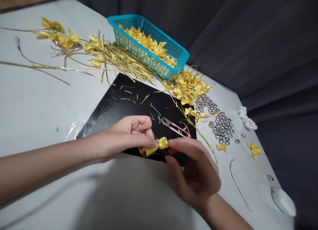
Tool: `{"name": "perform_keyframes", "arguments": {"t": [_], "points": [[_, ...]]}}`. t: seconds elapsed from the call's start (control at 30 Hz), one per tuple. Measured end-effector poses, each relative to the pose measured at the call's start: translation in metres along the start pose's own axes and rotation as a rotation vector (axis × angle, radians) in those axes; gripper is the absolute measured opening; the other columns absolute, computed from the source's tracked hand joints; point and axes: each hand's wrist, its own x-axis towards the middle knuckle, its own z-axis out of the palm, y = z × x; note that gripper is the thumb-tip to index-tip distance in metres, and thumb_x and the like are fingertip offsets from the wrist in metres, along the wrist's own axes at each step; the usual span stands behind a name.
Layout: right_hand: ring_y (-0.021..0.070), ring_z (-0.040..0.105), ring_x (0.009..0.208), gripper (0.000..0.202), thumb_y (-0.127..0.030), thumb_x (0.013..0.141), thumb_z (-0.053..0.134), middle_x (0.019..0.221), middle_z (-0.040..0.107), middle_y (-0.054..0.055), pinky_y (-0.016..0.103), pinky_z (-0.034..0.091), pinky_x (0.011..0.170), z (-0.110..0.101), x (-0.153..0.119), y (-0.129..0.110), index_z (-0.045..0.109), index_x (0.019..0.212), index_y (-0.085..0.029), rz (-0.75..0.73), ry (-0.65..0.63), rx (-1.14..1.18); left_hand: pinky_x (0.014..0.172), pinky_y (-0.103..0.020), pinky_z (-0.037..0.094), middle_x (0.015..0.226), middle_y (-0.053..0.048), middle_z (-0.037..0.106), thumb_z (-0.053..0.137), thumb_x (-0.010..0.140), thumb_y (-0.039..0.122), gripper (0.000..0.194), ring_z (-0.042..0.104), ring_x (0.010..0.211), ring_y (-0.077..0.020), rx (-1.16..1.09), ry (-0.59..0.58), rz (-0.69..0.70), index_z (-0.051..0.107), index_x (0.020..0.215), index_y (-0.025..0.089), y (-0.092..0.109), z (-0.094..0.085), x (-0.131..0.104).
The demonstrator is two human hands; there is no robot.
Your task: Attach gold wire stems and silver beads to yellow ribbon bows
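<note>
My left hand (135, 134) is closed, thumb and fingers pinching a small yellow ribbon bow (163, 143) with a shiny gold band. Thin gold cord loops out below the bow. On the other side, my right hand (195, 167) has its forefinger tip at the bow's right edge. Its thumb stays lower and apart, close to the loose cord; the other fingers curl and are partly hidden. Under both hands lies a black board (114, 107) with cord snippets on it. Just beyond the right hand rest thread snips (175, 126) with pink handles.
A blue basket (149, 52) of yellow bows stands at the back. Beside it lie a bundle of gold cords (126, 62) and a heap of corded bows (190, 86). Several silver bells (222, 127) are spread right. A white rounded object (284, 201) sits near the right edge.
</note>
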Motion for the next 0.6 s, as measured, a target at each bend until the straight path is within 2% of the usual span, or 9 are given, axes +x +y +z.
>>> {"name": "perform_keyframes", "arguments": {"t": [0.07, 0.13, 0.2, 0.33, 0.5, 0.6], "points": [[0.0167, 0.060, 0.087, 0.027, -0.009, 0.074, 0.063, 0.098, 0.061, 0.008, 0.032, 0.051, 0.076, -0.001, 0.003, -0.002, 0.062, 0.101, -0.015, 0.021, 0.015, -0.050, 0.043, -0.012, 0.032, 0.056, 0.008, 0.059, 0.064, 0.066, 0.005, 0.035, 0.048, 0.046, -0.0030, 0.052, -0.024, -0.001, 0.032, 0.063, 0.019, -0.002, 0.001, -0.001], [0.0169, 0.059, 0.087, 0.018, -0.012, 0.075, 0.064, 0.096, 0.061, 0.007, 0.035, 0.048, 0.080, -0.001, 0.006, -0.004, 0.065, 0.093, -0.017, 0.090, -0.058, -0.086, 0.041, -0.012, 0.030, 0.058, 0.008, 0.061, 0.064, 0.064, 0.004, 0.035, 0.047, 0.045, -0.0027, 0.099, -0.048, 0.003, 0.033, 0.064, 0.019, -0.005, 0.001, -0.001], [0.0152, 0.059, 0.084, 0.010, -0.011, 0.077, 0.062, 0.090, 0.063, 0.004, 0.034, 0.046, 0.082, 0.000, 0.010, -0.005, 0.065, 0.085, -0.018, 0.178, -0.145, -0.028, 0.041, -0.012, 0.029, 0.058, 0.008, 0.060, 0.065, 0.063, 0.003, 0.036, 0.044, 0.044, -0.0020, 0.117, -0.051, 0.009, 0.034, 0.065, 0.019, -0.006, 0.002, -0.001], [0.0134, 0.059, 0.079, 0.011, -0.008, 0.080, 0.058, 0.081, 0.063, 0.002, 0.030, 0.046, 0.077, 0.002, 0.015, -0.004, 0.060, 0.078, -0.018, 0.273, -0.223, 0.142, 0.040, -0.012, 0.027, 0.056, 0.009, 0.057, 0.065, 0.063, 0.005, 0.036, 0.039, 0.041, -0.0014, 0.130, -0.067, 0.026, 0.032, 0.064, 0.020, -0.008, 0.004, -0.001], [0.0135, 0.057, 0.082, 0.016, -0.004, 0.082, 0.053, 0.081, 0.062, 0.002, 0.027, 0.048, 0.075, 0.004, 0.016, -0.009, 0.059, 0.080, -0.018, 0.241, -0.185, 0.253, 0.040, -0.012, 0.027, 0.053, 0.012, 0.050, 0.060, 0.061, 0.001, 0.033, 0.037, 0.041, -0.0006, 0.143, -0.069, 0.027, 0.032, 0.062, 0.019, -0.009, 0.007, -0.003], [0.0125, 0.057, 0.084, 0.016, -0.005, 0.084, 0.052, 0.083, 0.061, 0.002, 0.025, 0.050, 0.076, 0.003, 0.016, -0.011, 0.060, 0.079, -0.019, 0.286, -0.141, 0.302, 0.041, -0.012, 0.027, 0.053, 0.012, 0.051, 0.058, 0.061, 0.001, 0.032, 0.037, 0.042, -0.0010, 0.168, -0.075, 0.041, 0.032, 0.063, 0.019, -0.009, 0.007, -0.004]]}}
